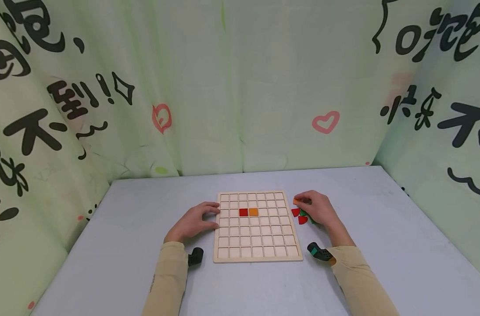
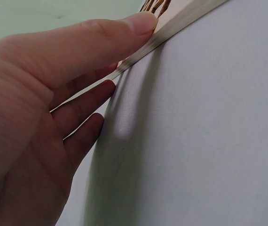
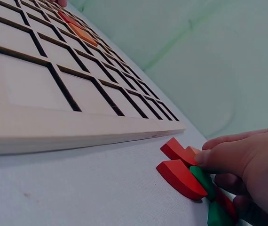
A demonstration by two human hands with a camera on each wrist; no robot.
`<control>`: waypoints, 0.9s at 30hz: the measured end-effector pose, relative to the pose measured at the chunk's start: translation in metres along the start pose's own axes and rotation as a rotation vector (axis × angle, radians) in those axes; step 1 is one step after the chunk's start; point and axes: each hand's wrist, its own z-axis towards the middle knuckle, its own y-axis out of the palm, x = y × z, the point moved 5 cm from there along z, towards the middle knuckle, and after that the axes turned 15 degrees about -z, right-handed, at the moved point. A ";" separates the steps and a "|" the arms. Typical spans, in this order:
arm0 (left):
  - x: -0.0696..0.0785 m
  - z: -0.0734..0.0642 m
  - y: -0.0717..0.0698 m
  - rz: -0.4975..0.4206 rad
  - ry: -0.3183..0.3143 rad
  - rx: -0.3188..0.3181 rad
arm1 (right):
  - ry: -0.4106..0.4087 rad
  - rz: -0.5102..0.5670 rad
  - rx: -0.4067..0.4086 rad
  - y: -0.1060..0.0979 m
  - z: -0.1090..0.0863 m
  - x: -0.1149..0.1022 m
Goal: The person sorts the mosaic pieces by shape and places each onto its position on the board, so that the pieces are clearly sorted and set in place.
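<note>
A wooden grid board lies on the table, with a red square piece and an orange square piece side by side in its cells. My left hand touches the board's left edge, thumb and fingers spread and fairly straight. Just off the right edge, my right hand pinches an orange piece, mostly covered by the fingers in the right wrist view. Under and beside that hand lie a curved-edged red piece, another red piece and green pieces, partly hidden.
The white-covered table extends around the board. Behind it and at both sides hang pale green curtains with dark lettering and red hearts. Black devices are strapped at both wrists, below beige sleeves.
</note>
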 end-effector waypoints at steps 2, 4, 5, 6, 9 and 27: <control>0.000 0.000 0.000 0.003 0.008 0.001 | 0.000 0.005 0.003 0.000 0.000 0.000; 0.000 0.000 0.000 0.005 0.004 0.000 | 0.002 0.013 0.009 0.000 -0.001 0.000; 0.001 -0.001 0.000 0.007 0.008 0.000 | 0.002 0.017 0.013 0.000 -0.001 0.000; 0.001 -0.001 0.000 0.007 0.005 0.000 | 0.001 0.020 0.019 -0.001 -0.001 0.000; 0.001 -0.001 0.000 0.003 -0.002 0.001 | -0.007 0.032 0.035 -0.002 -0.002 -0.002; 0.003 -0.001 0.000 -0.005 -0.008 0.011 | -0.182 0.092 0.052 0.001 -0.002 -0.044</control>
